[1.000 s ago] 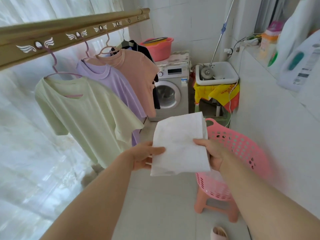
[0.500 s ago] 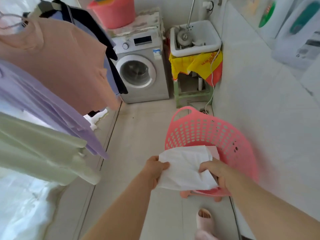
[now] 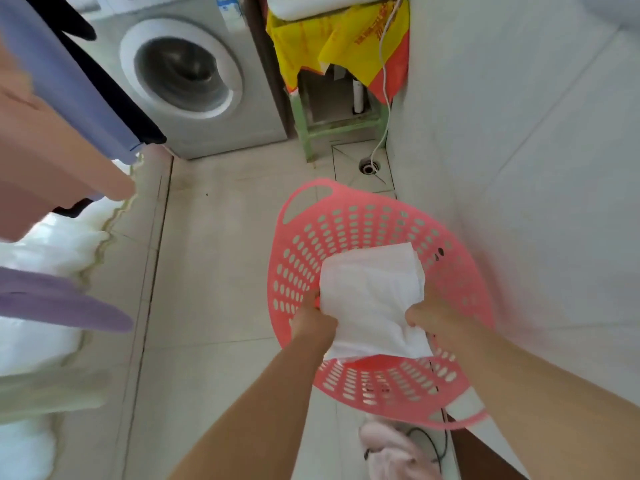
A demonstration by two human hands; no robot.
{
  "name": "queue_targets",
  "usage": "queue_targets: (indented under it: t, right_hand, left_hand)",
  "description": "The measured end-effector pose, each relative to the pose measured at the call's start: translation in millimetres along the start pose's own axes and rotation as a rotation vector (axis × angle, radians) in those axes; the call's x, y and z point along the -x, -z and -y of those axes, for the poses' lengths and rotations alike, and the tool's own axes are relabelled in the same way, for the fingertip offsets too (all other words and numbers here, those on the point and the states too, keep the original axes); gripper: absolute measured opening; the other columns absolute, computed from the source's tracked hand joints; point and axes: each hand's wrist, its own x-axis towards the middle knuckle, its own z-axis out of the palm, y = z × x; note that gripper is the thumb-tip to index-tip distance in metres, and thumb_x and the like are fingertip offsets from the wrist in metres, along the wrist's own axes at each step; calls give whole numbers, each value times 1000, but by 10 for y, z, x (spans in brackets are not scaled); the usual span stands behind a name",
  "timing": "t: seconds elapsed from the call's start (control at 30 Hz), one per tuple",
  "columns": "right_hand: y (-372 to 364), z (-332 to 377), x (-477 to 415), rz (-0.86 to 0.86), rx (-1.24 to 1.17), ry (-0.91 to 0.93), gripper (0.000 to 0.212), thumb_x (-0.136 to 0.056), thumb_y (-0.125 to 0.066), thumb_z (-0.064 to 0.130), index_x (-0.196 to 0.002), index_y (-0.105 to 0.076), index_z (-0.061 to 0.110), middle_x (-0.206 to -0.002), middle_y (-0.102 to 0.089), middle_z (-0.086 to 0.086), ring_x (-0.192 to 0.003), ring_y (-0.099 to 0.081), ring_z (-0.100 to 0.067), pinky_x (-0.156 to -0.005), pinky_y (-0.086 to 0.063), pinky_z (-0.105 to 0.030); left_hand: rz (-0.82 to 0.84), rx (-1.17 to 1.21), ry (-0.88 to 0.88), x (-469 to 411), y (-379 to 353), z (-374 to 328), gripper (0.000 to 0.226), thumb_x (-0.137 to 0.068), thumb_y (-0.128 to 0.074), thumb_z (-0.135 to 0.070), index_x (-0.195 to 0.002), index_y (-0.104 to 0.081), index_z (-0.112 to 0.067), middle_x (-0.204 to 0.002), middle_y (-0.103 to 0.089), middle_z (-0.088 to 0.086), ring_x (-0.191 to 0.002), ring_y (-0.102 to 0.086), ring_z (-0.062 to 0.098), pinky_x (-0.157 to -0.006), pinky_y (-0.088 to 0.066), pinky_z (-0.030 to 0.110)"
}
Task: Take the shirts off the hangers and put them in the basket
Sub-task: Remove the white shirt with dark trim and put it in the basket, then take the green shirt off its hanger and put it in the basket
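The pale tiled floor carries a washer at the far left, a green stand right of it, a drain beside the right wall, and a pink slipper near

Illegible red print on the yellow bag, unreadable blue sticker on the washing machine.

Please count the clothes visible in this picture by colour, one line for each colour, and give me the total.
White shirt: 1
Green shirt: 1
Purple shirt: 1
Peach shirt: 1
Blue garment: 1
Black garment: 1
Total: 6
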Motion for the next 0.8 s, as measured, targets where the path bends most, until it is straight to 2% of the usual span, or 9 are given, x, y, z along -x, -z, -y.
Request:
queue_targets:
  t: [0.07, 0.1, 0.17, 0.3, 0.47, 0.6, 0.67, 0.73, 0.8]
  right_hand:
    - [-14, -130, -113, -73, 189, -22, 79, -84, -47, -6, -151, -10, 12, -136, -47, -19, -115, -52, -37, -73, -44, -33]
    - [-24, -203, -146, -96, 247, -54, 80, -84, -51, -3, -151, -9, 11, -136, -47, -19, -117, -52, -37, -78, -44, -32]
    - [-53, -320, -156, -107, 317, -93, 74, -84, -54, 1, -147, -17, 6, -136, -47, -20, -119, -52, -36, -84, -45, -32]
    - [-132, -403, -100, 15, 406, -88, 50, -86, -50, 2, -135, -41, 0, -128, -54, -20, -112, -56, -34, -80, -46, -29]
    - [-200, -265, 28, 130, 422, -42, 42, -92, -48, 5, -134, -48, 1, -136, -50, -19, -125, -49, -33, -101, -43, -34]
    - [-268, -88, 99, 159, 397, 17, 37, -92, -50, 6, -129, -56, 6, -132, -56, -16, -123, -53, -31, -102, -44, -35]
    - [-317, -5, 114, 161, 351, 35, 34, -90, -53, 5, -123, -60, 5, -126, -61, -17, -116, -58, -32, -96, -49, -37]
    - [-373, 96, 140, 172, 309, 50, 31, -89, -55, 3, -119, -62, 4, -115, -66, -16, -100, -64, -29, -75, -53, -30]
    - [-472, 239, 214, 195, 282, 77, 28, -88, -56, 2, -115, -64, 2, -98, -66, -13, -82, -60, -22, -57, -46, -23]
  left_hand:
    - [93, -386, -21, -66, -54, 57, 70, -87, -44, 3, -149, -21, -18, -118, -60, 12, -109, -60, 32, -88, -51, 37]
    - [135, -534, -26, -62, -71, 98, 63, -89, -44, 2, -147, -24, -12, -122, -59, 14, -112, -59, 31, -90, -51, 37]
    - [195, -637, -32, -45, -97, 170, 49, -90, -44, 0, -138, -36, -7, -124, -59, 15, -113, -59, 30, -92, -52, 38]
    - [172, -551, -70, -1, -130, 296, 43, -90, -42, 1, -132, -46, -10, -123, -62, 11, -110, -60, 28, -90, -53, 39]
    - [83, -298, -76, 110, -12, 330, 36, -90, -41, -3, -118, -59, -15, -115, -66, 8, -103, -63, 29, -90, -53, 42]
    - [-13, -205, -75, 218, 206, 344, 32, -89, -44, -4, -112, -63, -19, -110, -68, 4, -100, -62, 25, -88, -54, 40]
    - [-51, -165, -64, 258, 323, 371, 29, -89, -46, -4, -107, -63, -19, -109, -67, 3, -98, -62, 24, -87, -54, 39]
    - [-82, -131, -54, 299, 433, 394, 28, -89, -46, -4, -106, -62, -18, -108, -67, 4, -97, -63, 24, -86, -55, 39]
    - [-128, -83, -41, 372, 577, 437, 27, -89, -46, -4, -107, -62, -16, -106, -67, 3, -96, -64, 23, -85, -55, 37]
